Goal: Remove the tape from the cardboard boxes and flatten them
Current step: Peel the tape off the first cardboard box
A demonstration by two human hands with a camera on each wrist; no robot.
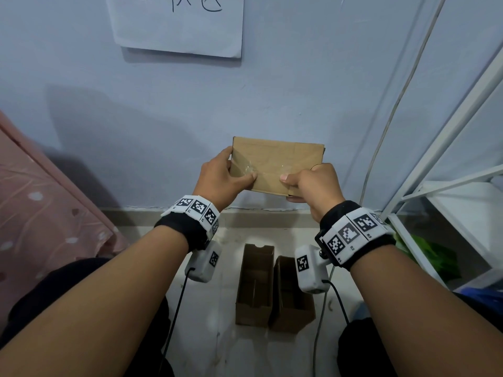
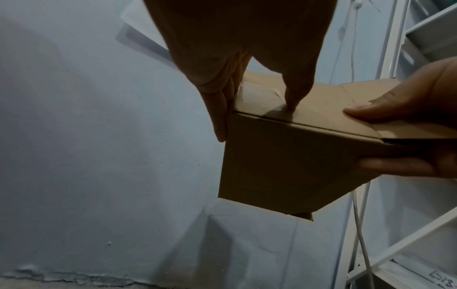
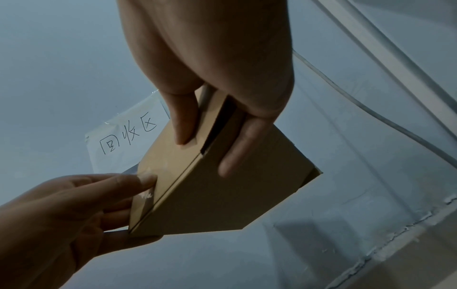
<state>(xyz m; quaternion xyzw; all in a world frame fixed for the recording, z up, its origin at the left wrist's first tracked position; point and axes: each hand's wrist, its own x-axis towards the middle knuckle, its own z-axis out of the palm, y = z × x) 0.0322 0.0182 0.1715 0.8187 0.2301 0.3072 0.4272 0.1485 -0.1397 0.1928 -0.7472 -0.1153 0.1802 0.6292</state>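
Note:
I hold a small brown cardboard box (image 1: 277,161) up in front of the wall with both hands. Clear tape (image 1: 251,168) runs across its facing side, wrinkled near the left. My left hand (image 1: 223,176) grips the box's left end, thumb pressed on the tape and fingers along the side (image 2: 222,109). My right hand (image 1: 313,183) grips the right end, thumb on the facing side and fingers beneath (image 3: 230,148). The box (image 2: 291,156) shows a closed lid seam in the left wrist view. In the right wrist view the box (image 3: 217,195) has a flap gap near my right fingers.
Two open cardboard boxes (image 1: 255,284) (image 1: 291,297) stand on the pale floor below my hands. A white metal shelf (image 1: 446,186) is at the right, with a white cable (image 1: 392,115) on the wall. Pink fabric (image 1: 40,208) is left. A paper sign (image 1: 179,20) hangs above.

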